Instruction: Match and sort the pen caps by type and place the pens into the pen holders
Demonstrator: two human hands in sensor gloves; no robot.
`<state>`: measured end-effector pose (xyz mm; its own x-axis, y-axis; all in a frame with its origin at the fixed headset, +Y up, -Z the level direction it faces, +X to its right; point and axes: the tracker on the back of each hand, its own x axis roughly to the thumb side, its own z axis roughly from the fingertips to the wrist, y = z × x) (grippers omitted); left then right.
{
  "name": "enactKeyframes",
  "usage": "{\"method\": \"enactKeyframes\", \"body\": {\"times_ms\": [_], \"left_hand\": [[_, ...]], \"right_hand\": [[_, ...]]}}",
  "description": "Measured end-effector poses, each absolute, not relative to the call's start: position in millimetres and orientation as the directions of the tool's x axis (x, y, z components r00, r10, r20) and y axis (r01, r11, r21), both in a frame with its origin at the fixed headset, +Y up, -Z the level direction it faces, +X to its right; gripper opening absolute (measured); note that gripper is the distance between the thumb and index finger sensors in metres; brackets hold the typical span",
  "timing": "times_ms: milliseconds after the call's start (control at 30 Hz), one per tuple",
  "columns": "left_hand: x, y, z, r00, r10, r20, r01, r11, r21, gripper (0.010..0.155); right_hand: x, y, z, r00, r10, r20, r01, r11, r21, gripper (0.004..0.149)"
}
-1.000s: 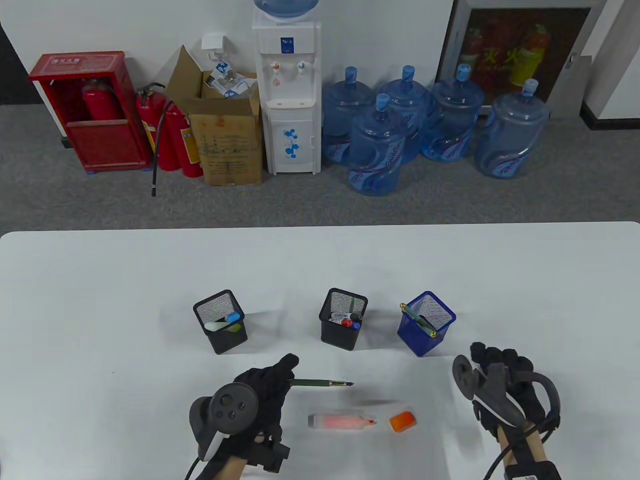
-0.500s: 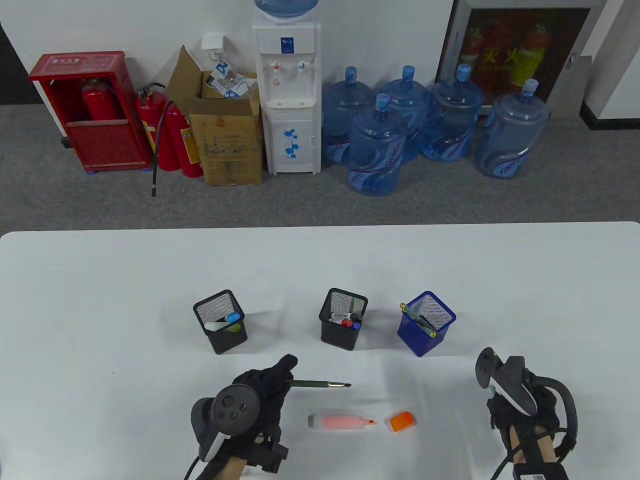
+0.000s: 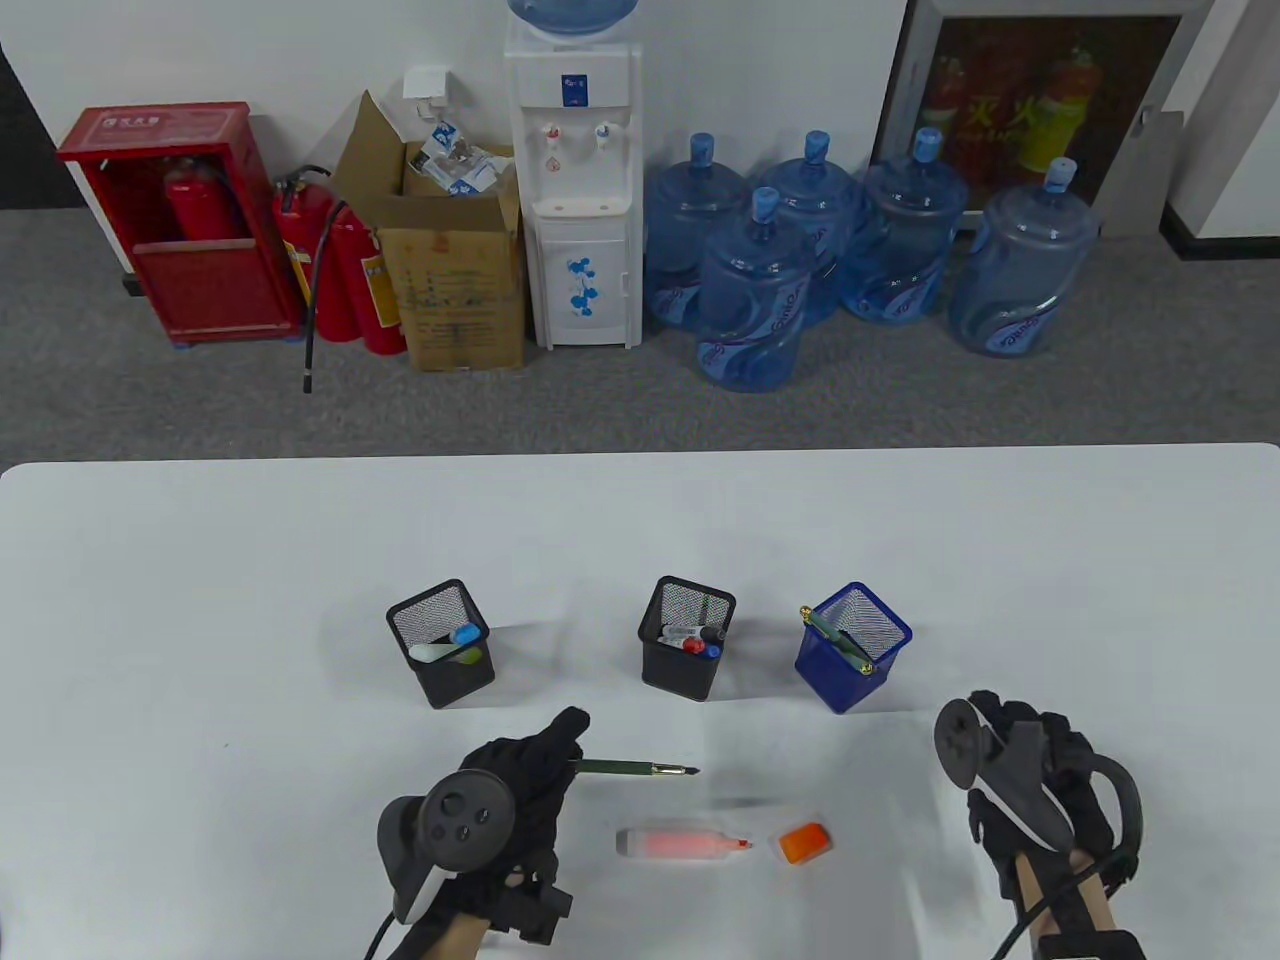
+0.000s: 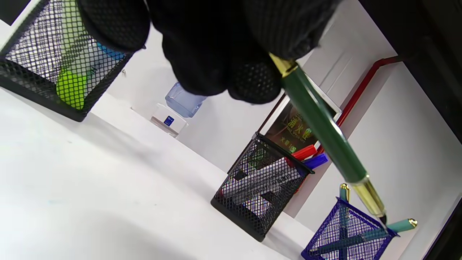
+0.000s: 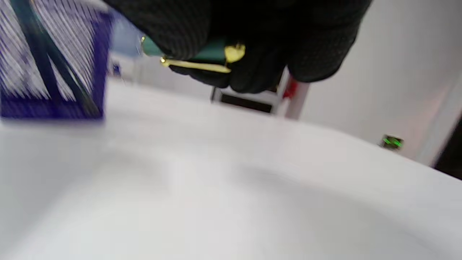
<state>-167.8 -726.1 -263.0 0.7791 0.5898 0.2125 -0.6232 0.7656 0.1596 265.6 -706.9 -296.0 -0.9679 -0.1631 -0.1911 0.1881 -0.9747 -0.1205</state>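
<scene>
Green-barrelled fountain pen (image 3: 640,768) with gold trim and bare nib, pinched at its tail end by the left hand (image 3: 520,790) above the white table (image 3: 200,560); matching teal cap (image 5: 202,54) with gold clip curled inside the right hand (image 3: 1030,780) (view blurred). Three mesh holders in a row, two black (image 3: 440,645) (image 3: 686,640) and one blue (image 3: 852,648), plus one uncapped orange highlighter (image 3: 680,843) just beside one orange cap (image 3: 805,842). Beyond the table edge, grey carpet, five water jugs (image 3: 750,300) and a dispenser (image 3: 575,190).

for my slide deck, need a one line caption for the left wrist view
Gloved left hand holds an uncapped green pen above three mesh pen holders.
</scene>
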Motion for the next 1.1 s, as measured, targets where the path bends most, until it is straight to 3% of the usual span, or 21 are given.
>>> {"method": "enactKeyframes", "body": {"times_ms": [167, 267, 367, 667, 933, 1100], "left_hand": [[-170, -725, -264, 0.768, 0.607, 0.204, -0.638, 0.752, 0.165, 0.053], [-170, -726, -264, 0.765, 0.61, 0.206, -0.641, 0.749, 0.166, 0.052], [-169, -727, -263, 0.756, 0.621, 0.205, -0.652, 0.742, 0.158, 0.052], [-163, -728, -262, 0.763, 0.612, 0.207, -0.644, 0.746, 0.168, 0.051], [-159, -729, -261, 0.746, 0.634, 0.201, -0.664, 0.729, 0.166, 0.051], [-153, -729, -260, 0.747, 0.634, 0.201, -0.664, 0.73, 0.165, 0.051]], "right_hand": [[215, -684, -278, -0.992, -0.101, 0.068, 0.078, -0.954, -0.29, 0.056], [171, -690, -268, -0.976, -0.03, 0.217, -0.044, -0.944, -0.328, 0.058], [137, -703, -260, -0.957, -0.064, 0.284, -0.05, -0.925, -0.377, 0.056], [116, -726, -257, -0.946, -0.027, 0.322, -0.101, -0.922, -0.374, 0.054], [112, -725, -256, -0.935, 0.06, 0.351, -0.187, -0.921, -0.342, 0.054], [107, -724, -253, -0.93, 0.021, 0.366, -0.159, -0.924, -0.349, 0.053]]}}
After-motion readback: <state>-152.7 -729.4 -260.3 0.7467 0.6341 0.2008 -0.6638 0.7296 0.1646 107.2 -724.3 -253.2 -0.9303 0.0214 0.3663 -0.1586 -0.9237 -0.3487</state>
